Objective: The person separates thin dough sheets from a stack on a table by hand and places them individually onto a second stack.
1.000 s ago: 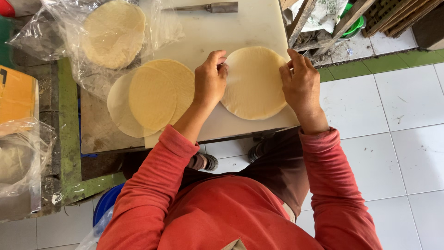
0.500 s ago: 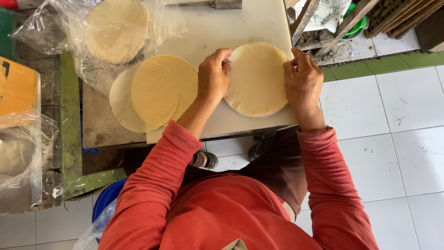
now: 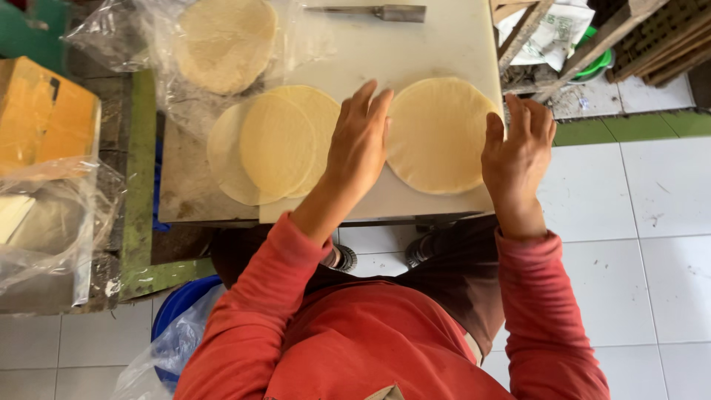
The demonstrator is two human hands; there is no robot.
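- I am holding both hands open over the table (image 3: 459, 44): my left hand (image 3: 361, 144) is hovering with flat fingers at the left edge of the single pale dough round (image 3: 438, 135), and my right hand (image 3: 520, 148) is lifted just off its right edge, fingers spread, gripping nothing.
- The round is lying flat near the front right corner of the table, between my two hands.
- To do this well, I judge I should be keeping my fingertips light and even on both rims, so the thin sheet is neither stretching nor tearing.
- The overlapping stack of rounds (image 3: 274, 144) is sitting just left of my left hand, partly on clear plastic.
- The clear plastic bag (image 3: 148, 30) at the back left is holding another pile of rounds (image 3: 226, 41).
- A metal tool (image 3: 378, 12) is lying at the far edge.
- A blue bucket (image 3: 174, 307) is standing on the floor under the table; I cannot tell what is in it.
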